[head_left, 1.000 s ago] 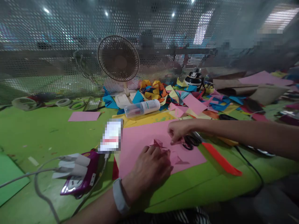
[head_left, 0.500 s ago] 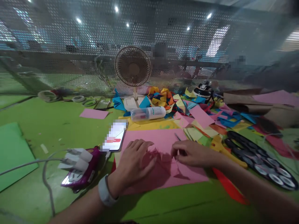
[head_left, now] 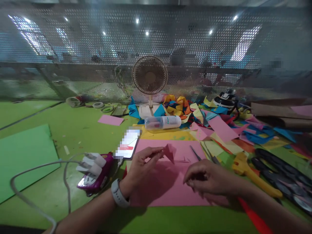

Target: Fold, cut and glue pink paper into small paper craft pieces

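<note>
My left hand (head_left: pixel 142 174) is raised a little over a large pink paper sheet (head_left: pixel 168 191) and pinches a small folded pink paper piece (head_left: pixel 170 151) between thumb and fingertips. My right hand (head_left: pixel 209 180) hovers low over the right part of the sheet, fingers curled in; I cannot make out whether anything is inside them. A watch sits on my left wrist. Scissors (head_left: pixel 203 152) lie on the sheet's right edge, just beyond my right hand.
A phone (head_left: pixel 128 148) lies left of the sheet, beside a purple device (head_left: pixel 96 177) with white plugs and a cable. Behind are a lying bottle (head_left: pixel 162 122), a small fan (head_left: pixel 149 76), a heap of coloured paper scraps (head_left: pixel 195 115), and a yellow tool (head_left: pixel 253 174) at right.
My left hand has lifted off the sheet and picked up the folded pink piece. My right hand has drawn back toward me. The view has shifted left.
</note>
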Demonstrator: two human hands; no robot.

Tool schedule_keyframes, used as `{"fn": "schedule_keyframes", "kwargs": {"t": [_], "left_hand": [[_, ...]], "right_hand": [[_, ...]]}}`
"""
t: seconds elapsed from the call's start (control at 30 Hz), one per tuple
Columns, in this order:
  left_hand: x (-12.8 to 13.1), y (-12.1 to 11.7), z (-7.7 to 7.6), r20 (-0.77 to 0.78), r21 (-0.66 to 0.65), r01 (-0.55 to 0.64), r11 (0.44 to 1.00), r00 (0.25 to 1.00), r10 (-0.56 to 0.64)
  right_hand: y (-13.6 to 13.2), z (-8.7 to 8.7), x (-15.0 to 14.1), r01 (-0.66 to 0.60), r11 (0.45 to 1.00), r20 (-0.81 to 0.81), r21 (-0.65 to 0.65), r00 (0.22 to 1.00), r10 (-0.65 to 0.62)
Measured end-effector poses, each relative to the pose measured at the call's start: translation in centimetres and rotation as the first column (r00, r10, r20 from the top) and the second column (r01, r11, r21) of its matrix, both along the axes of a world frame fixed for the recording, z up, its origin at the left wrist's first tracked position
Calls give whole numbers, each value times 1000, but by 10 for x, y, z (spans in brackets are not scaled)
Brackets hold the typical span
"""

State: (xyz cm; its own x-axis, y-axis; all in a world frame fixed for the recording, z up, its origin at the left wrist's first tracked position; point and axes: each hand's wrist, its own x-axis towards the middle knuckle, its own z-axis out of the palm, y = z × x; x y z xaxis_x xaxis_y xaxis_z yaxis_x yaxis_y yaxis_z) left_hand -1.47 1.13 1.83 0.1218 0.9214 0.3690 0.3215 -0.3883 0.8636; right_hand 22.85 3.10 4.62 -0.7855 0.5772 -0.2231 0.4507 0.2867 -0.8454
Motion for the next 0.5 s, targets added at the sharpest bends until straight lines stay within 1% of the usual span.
{"fn": "schedule_keyframes", "kwargs": {"t": [0.07, 0.13, 0.17, 0.23, 0.3, 0.33, 0.37, 0.43, 0.47, 0.5], "left_hand": [[-1, -1, 0, 145, -66, 9, 998, 989, 1], [-2, -2, 0, 212, -92, 16, 996, 977, 4], [-2, -3, 1, 221, -81, 14, 997, 975, 4], [-4, -7, 5, 164, -9, 23, 1000, 986, -21], [-4, -11, 9, 11, 140, 57, 988, 998, -59], [-4, -14, 11, -97, 229, 92, 969, 993, -71], [-2, -16, 12, -217, 321, 137, 937, 974, -68], [4, -22, 11, -449, 472, 226, 852, 893, 12], [7, -25, 9, -544, 520, 264, 812, 836, 76], [11, -27, 6, -615, 546, 286, 788, 775, 145]], "right_hand": [[3, 0, 1, 60, 997, -24, 43, 998, -59], [6, -1, 1, 127, 980, -30, 153, 992, -124], [7, -3, 0, 161, 962, -36, 220, 987, -157], [11, -10, -2, 233, 917, -59, 323, 972, -226], [14, -18, -5, 308, 874, -98, 375, 951, -293], [15, -21, -6, 355, 852, -130, 386, 935, -331], [15, -23, -7, 404, 830, -170, 385, 915, -367], [12, -22, -8, 479, 810, -274, 338, 873, -403], [9, -19, -8, 491, 819, -321, 296, 859, -398], [5, -16, -8, 479, 840, -355, 254, 854, -380]]}}
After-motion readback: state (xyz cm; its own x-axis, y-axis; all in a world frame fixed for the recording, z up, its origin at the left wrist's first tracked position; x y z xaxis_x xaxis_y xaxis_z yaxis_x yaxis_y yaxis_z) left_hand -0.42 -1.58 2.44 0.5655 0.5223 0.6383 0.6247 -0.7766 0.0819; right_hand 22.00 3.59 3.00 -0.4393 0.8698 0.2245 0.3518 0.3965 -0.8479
